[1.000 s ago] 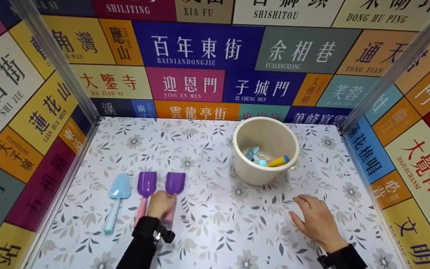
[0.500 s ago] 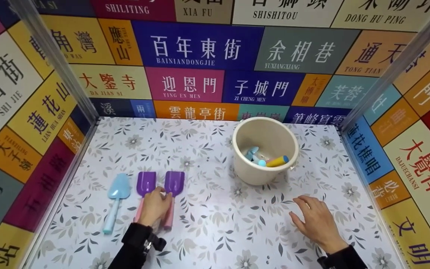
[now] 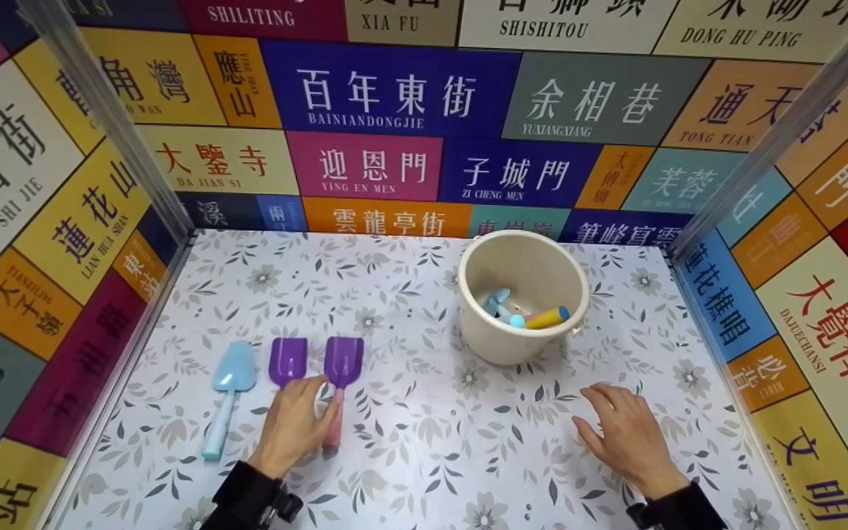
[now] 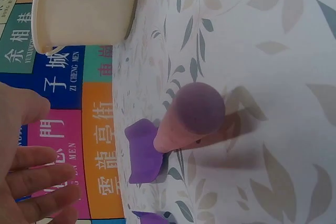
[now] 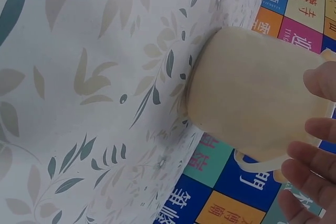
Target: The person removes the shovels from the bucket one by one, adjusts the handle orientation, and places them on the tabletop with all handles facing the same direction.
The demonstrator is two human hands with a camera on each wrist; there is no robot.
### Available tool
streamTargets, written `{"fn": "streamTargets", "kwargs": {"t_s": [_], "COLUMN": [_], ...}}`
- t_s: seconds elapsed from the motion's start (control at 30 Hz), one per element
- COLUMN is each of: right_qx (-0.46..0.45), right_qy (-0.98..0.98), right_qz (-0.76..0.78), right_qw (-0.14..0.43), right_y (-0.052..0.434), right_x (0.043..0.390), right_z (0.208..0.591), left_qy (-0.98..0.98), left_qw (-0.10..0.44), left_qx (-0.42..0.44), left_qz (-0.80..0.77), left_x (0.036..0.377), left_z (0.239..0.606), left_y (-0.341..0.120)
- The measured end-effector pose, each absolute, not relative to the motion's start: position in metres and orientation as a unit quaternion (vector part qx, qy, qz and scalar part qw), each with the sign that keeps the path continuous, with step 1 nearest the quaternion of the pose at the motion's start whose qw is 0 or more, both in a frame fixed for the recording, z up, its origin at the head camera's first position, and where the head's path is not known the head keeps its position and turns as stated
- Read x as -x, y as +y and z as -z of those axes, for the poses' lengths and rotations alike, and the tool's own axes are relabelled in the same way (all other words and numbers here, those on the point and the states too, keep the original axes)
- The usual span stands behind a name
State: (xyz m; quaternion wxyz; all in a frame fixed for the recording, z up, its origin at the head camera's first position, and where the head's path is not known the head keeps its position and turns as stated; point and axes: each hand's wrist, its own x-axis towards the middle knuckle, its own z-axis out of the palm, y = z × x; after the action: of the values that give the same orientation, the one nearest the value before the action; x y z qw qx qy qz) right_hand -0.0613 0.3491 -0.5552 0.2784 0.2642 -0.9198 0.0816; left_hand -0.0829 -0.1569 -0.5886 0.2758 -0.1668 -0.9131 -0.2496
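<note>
Two toy shovels with purple blades and pink handles lie side by side on the table. My left hand (image 3: 291,423) hovers over the handle of the left shovel (image 3: 289,361) and hides it. The thumb is beside the handle of the right shovel (image 3: 343,361). In the left wrist view the fingers (image 4: 44,174) are spread and apart from that pink handle (image 4: 181,124). A light blue trowel (image 3: 235,368) lies left of the shovels. My right hand (image 3: 626,438) holds nothing, fingers relaxed, in front of a cream bucket (image 3: 505,346).
Inside the bucket lie a yellow handle with a blue end (image 3: 544,319) and some light blue pieces (image 3: 499,302). The bucket's handle (image 5: 260,166) hangs at its side. Sign-patterned walls (image 3: 394,88) enclose the flower-patterned table (image 3: 409,456) on the left, back and right.
My left hand has let go of the right purple shovel and moved back to the left, its fingers opening. That shovel now lies flat. My right hand has hardly moved.
</note>
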Motion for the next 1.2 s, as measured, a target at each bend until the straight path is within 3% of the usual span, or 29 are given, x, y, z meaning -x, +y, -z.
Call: {"fn": "streamTargets", "kwargs": {"t_s": [0.13,0.4,0.6,0.93,1.2], "right_qx": [-0.264,-0.257,-0.246,-0.204,-0.197], "right_qy": [-0.922,-0.93,-0.936,-0.973,-0.978], "right_qz": [-0.078,-0.074,-0.093,-0.077,-0.044], "right_qw": [0.273,0.254,0.235,0.073,-0.041], "right_y": [0.349,0.346,0.347,0.333,0.308], "right_x": [0.062,0.066,0.083,0.14,0.194], "right_z": [0.552,0.535,0.498,0.418,0.411], "left_qy": [-0.907,-0.921,-0.924,-0.923,-0.924], "left_qw": [0.319,0.302,0.289,0.294,0.288], "left_qx": [0.2,0.216,0.216,0.216,0.213], "left_qz": [0.187,0.115,0.127,0.126,0.133], "left_x": [0.076,0.065,0.061,0.058,0.056], "left_z": [0.588,0.583,0.58,0.58,0.582], "left_y": [-0.157,-0.158,-0.158,-0.159,-0.158]}}
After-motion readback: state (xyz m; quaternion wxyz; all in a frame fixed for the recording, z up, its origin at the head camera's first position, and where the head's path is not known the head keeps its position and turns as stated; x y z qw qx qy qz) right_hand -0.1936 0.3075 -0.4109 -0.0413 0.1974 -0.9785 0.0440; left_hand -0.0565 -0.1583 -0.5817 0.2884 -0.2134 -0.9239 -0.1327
